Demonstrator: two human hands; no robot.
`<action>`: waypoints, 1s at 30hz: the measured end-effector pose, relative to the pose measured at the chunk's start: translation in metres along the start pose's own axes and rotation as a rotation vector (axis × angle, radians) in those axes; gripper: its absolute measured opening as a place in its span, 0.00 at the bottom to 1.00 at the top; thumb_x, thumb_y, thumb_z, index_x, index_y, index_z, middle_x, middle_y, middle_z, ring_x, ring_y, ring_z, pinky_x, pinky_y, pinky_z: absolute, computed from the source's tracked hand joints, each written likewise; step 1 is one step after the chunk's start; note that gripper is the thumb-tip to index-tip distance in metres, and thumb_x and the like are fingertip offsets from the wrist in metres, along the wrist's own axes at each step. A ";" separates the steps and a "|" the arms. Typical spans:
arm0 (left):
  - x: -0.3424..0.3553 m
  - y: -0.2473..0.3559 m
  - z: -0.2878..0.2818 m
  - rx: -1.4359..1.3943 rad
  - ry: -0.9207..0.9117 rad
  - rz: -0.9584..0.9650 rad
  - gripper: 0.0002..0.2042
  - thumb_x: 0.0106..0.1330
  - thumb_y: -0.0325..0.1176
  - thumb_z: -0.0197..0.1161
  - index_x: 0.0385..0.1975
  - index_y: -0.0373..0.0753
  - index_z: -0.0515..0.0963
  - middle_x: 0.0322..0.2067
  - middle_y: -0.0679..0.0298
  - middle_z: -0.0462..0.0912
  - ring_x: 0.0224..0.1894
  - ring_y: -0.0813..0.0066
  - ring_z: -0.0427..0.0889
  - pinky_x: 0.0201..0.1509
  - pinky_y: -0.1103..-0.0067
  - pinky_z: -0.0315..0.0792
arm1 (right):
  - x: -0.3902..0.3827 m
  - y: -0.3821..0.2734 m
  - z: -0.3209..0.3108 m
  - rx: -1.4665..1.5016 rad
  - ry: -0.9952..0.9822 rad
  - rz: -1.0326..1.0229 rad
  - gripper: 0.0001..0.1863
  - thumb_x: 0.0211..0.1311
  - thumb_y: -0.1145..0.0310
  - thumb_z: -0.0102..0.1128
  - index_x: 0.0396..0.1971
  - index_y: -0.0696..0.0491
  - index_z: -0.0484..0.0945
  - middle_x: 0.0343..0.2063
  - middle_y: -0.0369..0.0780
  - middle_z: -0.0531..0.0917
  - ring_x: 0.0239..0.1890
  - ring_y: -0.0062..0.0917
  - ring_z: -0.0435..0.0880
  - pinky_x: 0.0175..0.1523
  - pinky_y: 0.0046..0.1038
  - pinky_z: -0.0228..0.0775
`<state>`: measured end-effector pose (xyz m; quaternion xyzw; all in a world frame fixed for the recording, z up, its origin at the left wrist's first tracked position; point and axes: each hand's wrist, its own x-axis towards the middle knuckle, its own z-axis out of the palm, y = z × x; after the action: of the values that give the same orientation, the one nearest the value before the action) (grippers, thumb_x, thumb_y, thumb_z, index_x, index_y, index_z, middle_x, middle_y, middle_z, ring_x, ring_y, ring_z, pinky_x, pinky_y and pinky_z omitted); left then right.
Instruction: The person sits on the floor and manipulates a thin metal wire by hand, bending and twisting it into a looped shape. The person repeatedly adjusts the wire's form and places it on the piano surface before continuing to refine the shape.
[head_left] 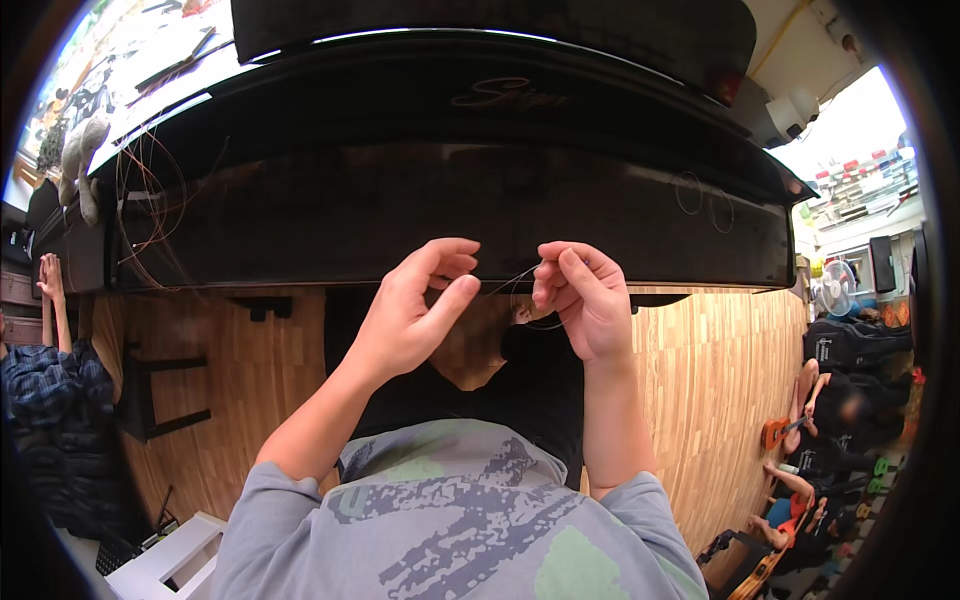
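My right hand [587, 300] pinches a thin, pale wire-like string [515, 279] between thumb and fingertips. One end of it reaches left toward my other hand, and a curved stretch hangs below the fingers. My left hand [415, 312] is held just across from it, thumb and fingers apart, with nothing visible between them. Both hands hover in front of the near edge of a glossy black piano [330, 215] with its lid down. On the piano's left end lie loose, coppery coiled strings [150, 205]. Two thin loops of string [690, 193] rest toward its right end.
A grey plush toy [82, 160] sits at the piano's left end. Another person's hands [50, 275] show at far left, near a dark stool [165, 395]. At right, people sit along the wall, one with a small orange guitar-like instrument [774, 433]; a white fan [838, 287] stands behind.
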<state>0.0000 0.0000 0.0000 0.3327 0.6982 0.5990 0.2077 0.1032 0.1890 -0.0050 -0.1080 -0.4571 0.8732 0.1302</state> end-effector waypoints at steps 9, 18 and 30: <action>0.017 0.005 0.025 -0.305 0.014 -0.022 0.08 0.69 0.31 0.54 0.36 0.31 0.73 0.25 0.68 0.78 0.28 0.90 0.72 0.30 0.88 0.66 | -0.001 0.005 0.026 -0.293 0.085 -0.205 0.10 0.63 0.72 0.59 0.43 0.58 0.79 0.24 0.31 0.78 0.25 0.09 0.73 0.30 0.11 0.64; 0.021 0.009 0.018 -0.397 -0.005 -0.089 0.09 0.70 0.30 0.50 0.41 0.32 0.74 0.24 0.73 0.73 0.25 0.91 0.65 0.28 0.88 0.61 | -0.003 0.007 0.028 -0.368 0.088 -0.258 0.10 0.61 0.78 0.57 0.42 0.60 0.77 0.28 0.34 0.81 0.31 0.12 0.78 0.38 0.14 0.71; 0.020 0.005 0.020 -0.402 0.044 0.005 0.09 0.71 0.30 0.50 0.41 0.33 0.74 0.23 0.74 0.71 0.23 0.92 0.63 0.26 0.89 0.59 | -0.006 0.013 0.033 -0.518 0.093 -0.286 0.18 0.60 0.79 0.56 0.51 0.57 0.69 0.26 0.36 0.81 0.31 0.15 0.79 0.38 0.17 0.68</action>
<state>0.0010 0.0288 0.0032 0.2730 0.5682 0.7339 0.2529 0.0965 0.1544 0.0035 -0.1118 -0.6687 0.6945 0.2408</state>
